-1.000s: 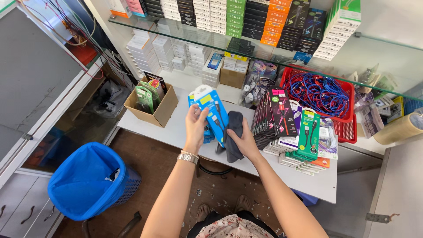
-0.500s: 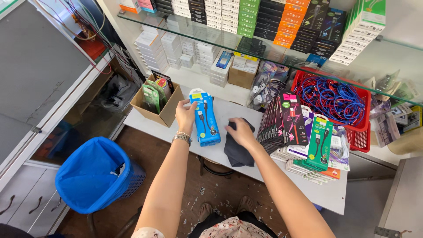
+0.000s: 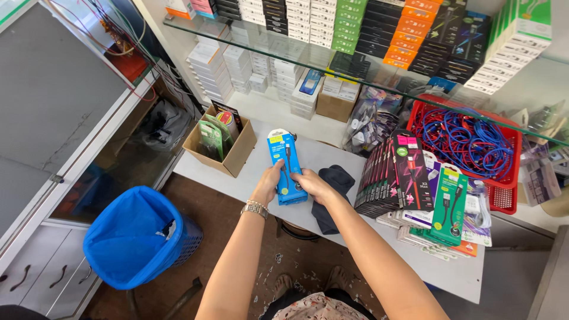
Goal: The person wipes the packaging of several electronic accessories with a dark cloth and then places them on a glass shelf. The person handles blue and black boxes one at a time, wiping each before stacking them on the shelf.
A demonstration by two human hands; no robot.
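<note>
Both hands grip a stack of blue cable packages (image 3: pixel 285 160) over the white counter (image 3: pixel 332 225). My left hand (image 3: pixel 269 181), with a metal watch on its wrist, holds the stack's lower left side. My right hand (image 3: pixel 309 182) grasps its lower right edge. A dark grey cloth (image 3: pixel 333 184) lies on the counter just right of my right hand, untouched.
An open cardboard box (image 3: pixel 228 151) with green packages stands at the counter's left end. Upright black and pink packages (image 3: pixel 394 175), green packages (image 3: pixel 448 204) and a red basket (image 3: pixel 504 178) of blue cables sit right. A blue-lined bin (image 3: pixel 127 243) stands on the floor. Glass shelf (image 3: pixel 367 77) overhead.
My right hand let go of the dark cloth and moved left onto the blue packages. The cloth now lies on the counter. The view shifted slightly.
</note>
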